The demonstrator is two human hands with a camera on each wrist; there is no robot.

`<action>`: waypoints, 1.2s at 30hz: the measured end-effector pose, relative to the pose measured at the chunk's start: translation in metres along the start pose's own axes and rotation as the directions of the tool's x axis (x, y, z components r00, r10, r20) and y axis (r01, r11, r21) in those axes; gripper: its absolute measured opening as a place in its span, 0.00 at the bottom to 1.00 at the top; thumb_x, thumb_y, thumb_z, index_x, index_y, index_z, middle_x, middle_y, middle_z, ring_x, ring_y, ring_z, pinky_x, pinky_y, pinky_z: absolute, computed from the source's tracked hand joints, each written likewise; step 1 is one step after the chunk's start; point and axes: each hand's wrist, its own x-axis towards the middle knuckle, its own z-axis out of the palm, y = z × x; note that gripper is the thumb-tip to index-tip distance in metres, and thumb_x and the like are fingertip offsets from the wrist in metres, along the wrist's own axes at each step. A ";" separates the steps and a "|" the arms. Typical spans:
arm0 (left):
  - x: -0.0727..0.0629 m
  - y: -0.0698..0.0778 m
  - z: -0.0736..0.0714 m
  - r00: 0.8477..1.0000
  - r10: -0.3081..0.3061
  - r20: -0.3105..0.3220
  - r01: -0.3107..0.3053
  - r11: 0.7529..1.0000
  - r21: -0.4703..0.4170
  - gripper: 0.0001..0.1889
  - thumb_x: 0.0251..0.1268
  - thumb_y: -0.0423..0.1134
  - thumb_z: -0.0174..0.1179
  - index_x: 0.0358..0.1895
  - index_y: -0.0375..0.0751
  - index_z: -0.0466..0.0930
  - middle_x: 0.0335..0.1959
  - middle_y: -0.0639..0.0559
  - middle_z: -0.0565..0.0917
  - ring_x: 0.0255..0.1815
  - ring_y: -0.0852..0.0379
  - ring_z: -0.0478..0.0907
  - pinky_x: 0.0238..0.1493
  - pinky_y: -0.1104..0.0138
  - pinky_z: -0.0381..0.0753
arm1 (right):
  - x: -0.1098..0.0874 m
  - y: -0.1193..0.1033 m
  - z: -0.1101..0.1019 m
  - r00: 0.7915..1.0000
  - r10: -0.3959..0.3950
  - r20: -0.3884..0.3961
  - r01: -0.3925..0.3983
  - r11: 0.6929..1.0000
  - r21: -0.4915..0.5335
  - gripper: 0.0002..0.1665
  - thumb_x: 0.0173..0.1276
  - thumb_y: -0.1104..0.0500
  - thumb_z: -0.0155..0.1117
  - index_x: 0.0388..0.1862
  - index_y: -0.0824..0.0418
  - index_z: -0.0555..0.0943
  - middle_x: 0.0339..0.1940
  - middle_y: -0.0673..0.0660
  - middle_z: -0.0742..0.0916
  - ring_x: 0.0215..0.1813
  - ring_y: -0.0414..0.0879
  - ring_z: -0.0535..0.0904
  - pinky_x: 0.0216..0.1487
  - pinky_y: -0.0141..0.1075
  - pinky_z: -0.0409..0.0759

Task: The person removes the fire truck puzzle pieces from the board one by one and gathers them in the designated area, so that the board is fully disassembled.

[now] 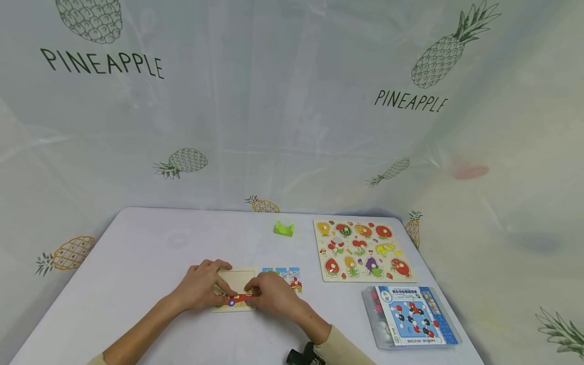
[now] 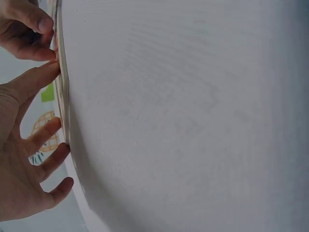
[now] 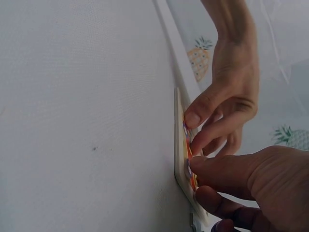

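A shallow wooden puzzle board [image 1: 238, 277] lies on the table, its upper part bare wood. Over its lower part is a red puzzle piece [image 1: 240, 298] printed with a vehicle. My left hand [image 1: 197, 287] pinches the piece's left end between thumb and index finger, the other fingers spread over the board's left side. At the right end, my right hand [image 1: 277, 295] grips the piece with thumb and bent index finger. In the right wrist view, both thumbs touch the piece's colored face [image 3: 189, 142]. Whether it sits flat in the board cannot be told.
Blue printed puzzle pieces [image 1: 288, 274] lie right of the board, partly behind my right hand. Farther back are a green curved block [image 1: 284, 229] and a fruit puzzle board [image 1: 365, 251]. A clear case of molecule parts [image 1: 412, 318] stands at right, a black object [image 1: 304, 356] by my right sleeve.
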 end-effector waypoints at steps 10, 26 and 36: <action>0.001 0.001 -0.001 1.000 -0.011 0.021 0.011 1.000 -0.001 0.11 0.45 0.45 0.79 0.28 0.72 0.90 0.61 0.53 0.78 0.61 0.43 0.72 0.53 0.35 0.66 | 0.000 0.002 0.003 1.000 -0.006 -0.025 0.006 1.000 0.022 0.12 0.61 0.54 0.76 0.44 0.54 0.88 0.29 0.41 0.80 0.32 0.31 0.70 0.35 0.26 0.70; 0.004 0.003 -0.002 0.999 0.007 0.035 -0.009 0.999 0.039 0.09 0.46 0.49 0.79 0.28 0.74 0.90 0.61 0.52 0.78 0.60 0.42 0.72 0.51 0.36 0.68 | 0.001 -0.002 -0.001 0.998 0.047 -0.051 -0.040 0.992 0.120 0.07 0.62 0.61 0.72 0.37 0.52 0.86 0.28 0.40 0.81 0.30 0.31 0.72 0.32 0.27 0.71; 0.003 0.002 -0.001 0.999 0.007 0.040 -0.008 0.999 0.037 0.09 0.45 0.51 0.79 0.27 0.76 0.89 0.61 0.53 0.78 0.59 0.43 0.72 0.50 0.36 0.69 | -0.010 0.007 -0.016 0.995 0.048 -0.086 -0.025 0.970 0.242 0.04 0.67 0.60 0.67 0.38 0.49 0.84 0.29 0.39 0.82 0.28 0.31 0.73 0.30 0.27 0.72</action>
